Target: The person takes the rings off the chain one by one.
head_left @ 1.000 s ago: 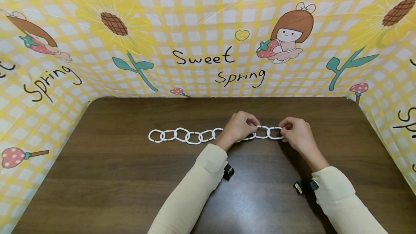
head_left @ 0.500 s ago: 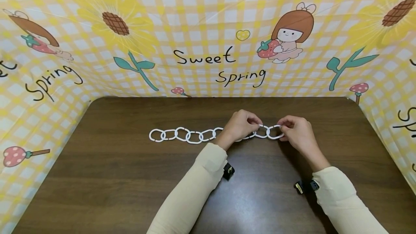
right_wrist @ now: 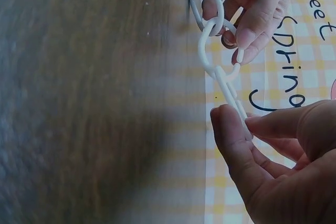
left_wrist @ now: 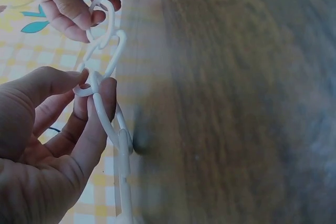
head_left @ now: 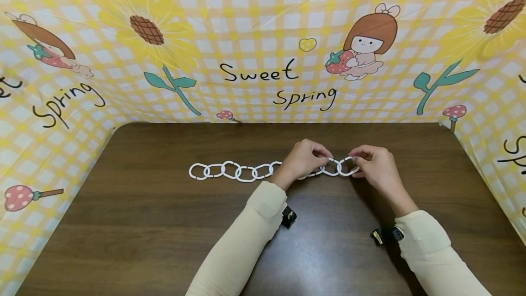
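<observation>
A chain of white plastic links [head_left: 245, 181] stretches in a row across the dark wooden table. My left hand [head_left: 302, 161] pinches a link near the chain's right end between thumb and fingers, its wrist hiding some links in the head view. At the right end, my right hand [head_left: 376, 166] grips the last link [right_wrist: 228, 90] between thumb and fingertips. One link between the hands [right_wrist: 202, 51] shows a small gap in its side in the right wrist view. From the left hand, more chain [left_wrist: 103, 119] slopes down in the left wrist view.
A brown wooden table [head_left: 123, 223] with rounded back corners lies under the chain. Yellow checked cloth [head_left: 255, 26] printed with flowers and cartoon figures stands behind and at both sides. Small black devices [head_left: 289, 216] sit at both wrists.
The right hand has risen slightly and tilted the end link, so its far side sits higher. The left fingertips have shifted a little to the right. The left part of the chain lies nearly as before.
</observation>
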Motion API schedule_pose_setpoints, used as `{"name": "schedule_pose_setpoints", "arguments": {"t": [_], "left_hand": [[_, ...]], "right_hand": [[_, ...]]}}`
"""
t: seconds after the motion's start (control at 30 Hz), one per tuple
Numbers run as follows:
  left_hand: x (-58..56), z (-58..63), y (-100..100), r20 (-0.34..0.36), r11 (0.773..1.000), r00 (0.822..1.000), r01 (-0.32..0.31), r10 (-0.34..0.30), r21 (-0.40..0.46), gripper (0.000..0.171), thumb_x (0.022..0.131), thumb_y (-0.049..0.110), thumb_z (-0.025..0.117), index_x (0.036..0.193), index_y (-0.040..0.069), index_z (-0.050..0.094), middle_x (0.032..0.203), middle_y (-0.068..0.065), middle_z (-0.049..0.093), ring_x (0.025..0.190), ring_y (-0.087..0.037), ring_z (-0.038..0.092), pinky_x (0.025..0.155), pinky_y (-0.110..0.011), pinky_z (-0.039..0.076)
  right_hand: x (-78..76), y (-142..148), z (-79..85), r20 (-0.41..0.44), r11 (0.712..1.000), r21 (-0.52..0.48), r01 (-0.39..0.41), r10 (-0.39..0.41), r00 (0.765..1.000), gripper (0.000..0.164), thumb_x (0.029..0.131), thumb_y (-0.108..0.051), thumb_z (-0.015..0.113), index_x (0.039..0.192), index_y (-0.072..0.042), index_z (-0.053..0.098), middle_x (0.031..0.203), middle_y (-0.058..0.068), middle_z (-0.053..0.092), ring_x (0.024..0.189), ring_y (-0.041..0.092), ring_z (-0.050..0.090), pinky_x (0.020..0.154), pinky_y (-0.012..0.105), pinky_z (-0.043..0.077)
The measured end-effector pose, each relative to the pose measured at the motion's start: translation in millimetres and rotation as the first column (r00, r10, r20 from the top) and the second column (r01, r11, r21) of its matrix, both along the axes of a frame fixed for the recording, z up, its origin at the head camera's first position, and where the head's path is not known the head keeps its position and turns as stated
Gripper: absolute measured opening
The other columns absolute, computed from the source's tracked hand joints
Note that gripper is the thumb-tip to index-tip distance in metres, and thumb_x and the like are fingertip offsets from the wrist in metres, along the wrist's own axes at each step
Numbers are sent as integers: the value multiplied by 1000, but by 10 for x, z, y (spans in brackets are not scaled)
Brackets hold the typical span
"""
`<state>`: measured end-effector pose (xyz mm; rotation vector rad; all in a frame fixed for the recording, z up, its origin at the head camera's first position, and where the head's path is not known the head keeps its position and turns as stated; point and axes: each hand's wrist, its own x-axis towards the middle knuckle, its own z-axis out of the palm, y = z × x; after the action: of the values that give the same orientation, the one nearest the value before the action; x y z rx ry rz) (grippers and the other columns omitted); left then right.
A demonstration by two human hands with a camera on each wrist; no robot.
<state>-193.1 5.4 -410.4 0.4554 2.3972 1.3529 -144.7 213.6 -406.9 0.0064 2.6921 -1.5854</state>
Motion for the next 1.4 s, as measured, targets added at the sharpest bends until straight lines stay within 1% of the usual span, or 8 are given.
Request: {"name": "schedule_pose_setpoints", "arguments": {"t": [0.17,0.33,0.47,0.73,0.97,1.1,1.23,1.4], "left_hand": [[0,-2,5,7,1000,1000,9,-9,1,15,97,6,69,102,9,82,87,-3,77,65,-7,63,59,-18,52],[2,6,-3,12,1000,1000,15,-15,-13,16,97,6,68,104,10,82,83,-1,74,64,-7,62,59,-18,49],[-3,8,-10,-4,999,1000,25,-25,-29,18,97,6,67,105,12,82,78,2,70,63,-7,58,59,-19,46],[-16,-1,-29,-42,998,998,48,-50,-41,22,96,5,66,109,14,82,83,3,69,66,-8,53,60,-19,42],[-21,-10,-18,-75,999,996,44,-46,-27,18,97,6,67,107,11,81,83,2,70,68,-6,56,63,-18,44],[-16,-26,-9,-69,999,997,40,-40,-9,15,97,5,67,105,7,80,82,0,70,68,-6,58,63,-18,46],[-11,-40,-6,-56,999,998,37,-37,8,15,96,4,67,104,4,79,81,0,70,66,-6,58,61,-17,46],[-14,-43,-6,-71,999,997,44,-42,18,15,96,5,67,103,5,80,80,0,70,66,-6,57,61,-18,46]], "right_hand": [[-5,-1,-6,6,1000,-12,-6,6,1000,18,99,7,61,113,14,70,107,32,71,63,4,68,59,27,62],[-11,-4,-6,4,1000,-17,-6,6,1000,17,99,6,61,112,14,70,105,31,71,62,4,68,59,26,61],[-7,-8,10,1,1000,-22,-7,7,1000,18,99,7,60,113,15,69,106,32,71,62,4,68,60,25,61],[-19,-5,17,16,1000,-30,-2,2,1000,22,99,8,56,116,15,68,109,34,70,65,4,69,63,27,63],[-19,-4,22,26,999,-39,0,1,1000,24,98,9,55,117,17,67,107,34,69,65,3,69,64,26,62],[-26,-2,17,24,999,-42,3,-2,1000,22,98,9,57,116,17,66,101,30,69,64,3,69,63,26,62],[-28,-5,20,28,999,-42,6,-5,1000,21,98,7,58,115,16,67,99,28,69,63,3,69,61,26,62],[-31,-15,29,33,1000,-30,5,-4,999,21,99,6,57,114,15,67,102,30,70,63,3,68,60,26,62]]}}
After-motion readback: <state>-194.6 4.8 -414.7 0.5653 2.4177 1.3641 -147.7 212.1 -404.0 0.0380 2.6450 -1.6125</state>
